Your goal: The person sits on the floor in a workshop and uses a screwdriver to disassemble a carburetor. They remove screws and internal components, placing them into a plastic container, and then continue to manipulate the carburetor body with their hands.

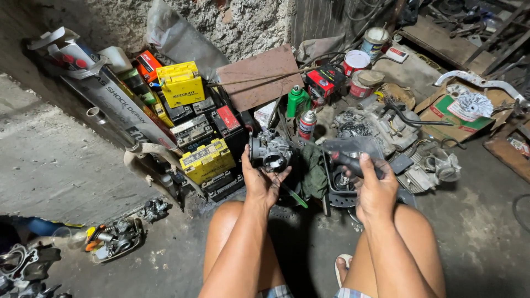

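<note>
Holding up metal carburetor (269,152) in left hand (260,185), fingers closed under it, body sitting above palm, approx. over left knee. Gripping dark pistol-shaped tool (349,160) w/ right hand (375,190), fist closed on handle. Lying behind: yellow battery boxes (180,83), green spray can (297,101), round paint tins (356,62), rough concrete floor (55,165).

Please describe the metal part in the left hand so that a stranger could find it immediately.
Start at the stack of yellow and black batteries by the wall. Just right of it, the left hand holds up a grey metal carburettor. Unlike the neighbouring spray cans, it is bare cast metal with a round opening.
</note>
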